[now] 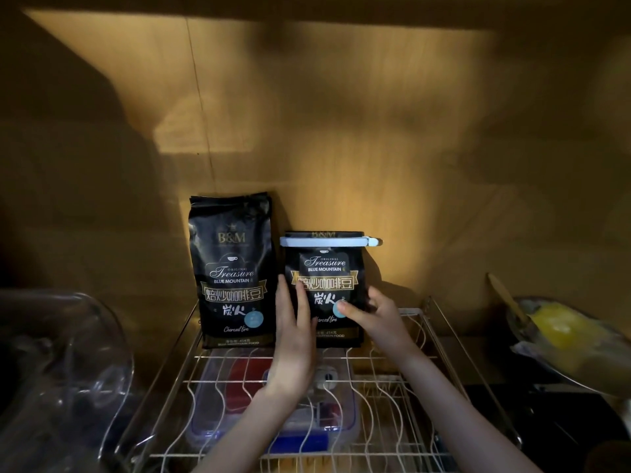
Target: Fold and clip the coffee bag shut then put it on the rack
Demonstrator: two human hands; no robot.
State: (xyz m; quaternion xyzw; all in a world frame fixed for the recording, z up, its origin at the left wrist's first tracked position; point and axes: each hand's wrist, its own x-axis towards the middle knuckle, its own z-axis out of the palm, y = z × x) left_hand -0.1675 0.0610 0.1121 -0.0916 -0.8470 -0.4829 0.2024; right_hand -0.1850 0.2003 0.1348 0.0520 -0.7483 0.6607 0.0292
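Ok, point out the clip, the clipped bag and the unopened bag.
clip (324, 241): head view, middle of the pale blue bar.
clipped bag (324, 268): head view, front label.
unopened bag (232, 268): head view, front label.

Dim warm light, heavy shadows, blurred edges

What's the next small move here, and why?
Probably ease both hands off. The clipped coffee bag already stands upright on the wire rack beside the taller bag, blue clip across its folded top; left hand and right hand only steady it.
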